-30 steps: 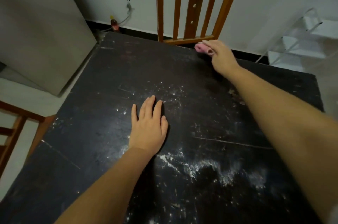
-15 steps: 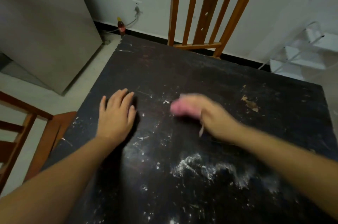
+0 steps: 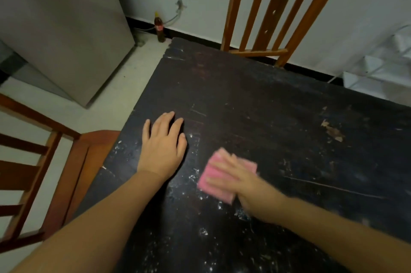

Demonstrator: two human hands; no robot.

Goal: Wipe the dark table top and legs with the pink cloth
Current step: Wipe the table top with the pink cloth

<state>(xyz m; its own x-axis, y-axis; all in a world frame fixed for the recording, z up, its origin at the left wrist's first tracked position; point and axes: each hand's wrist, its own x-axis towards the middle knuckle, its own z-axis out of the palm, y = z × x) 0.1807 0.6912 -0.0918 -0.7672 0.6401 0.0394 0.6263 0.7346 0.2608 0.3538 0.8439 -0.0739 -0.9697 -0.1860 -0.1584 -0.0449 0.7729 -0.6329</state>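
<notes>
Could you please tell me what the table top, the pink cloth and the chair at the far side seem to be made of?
The table top looks like dark-painted or stained wood: worn, with scratches and a chipped patch showing paler material. The pink cloth seems a soft, ribbed textile, folded flat under the right hand; blur hides its weave. The chair looks like orange-brown varnished wood, with slats.

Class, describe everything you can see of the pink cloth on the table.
The pink cloth is a small folded pad, roughly rectangular, of soft-looking fabric; faint ribbing may show, but motion blur hides detail. It lies flat on the dark table top, near its left front part, among white dusty specks. The right hand presses on it with fingers spread over it. The left hand rests flat beside it, apart.
</notes>
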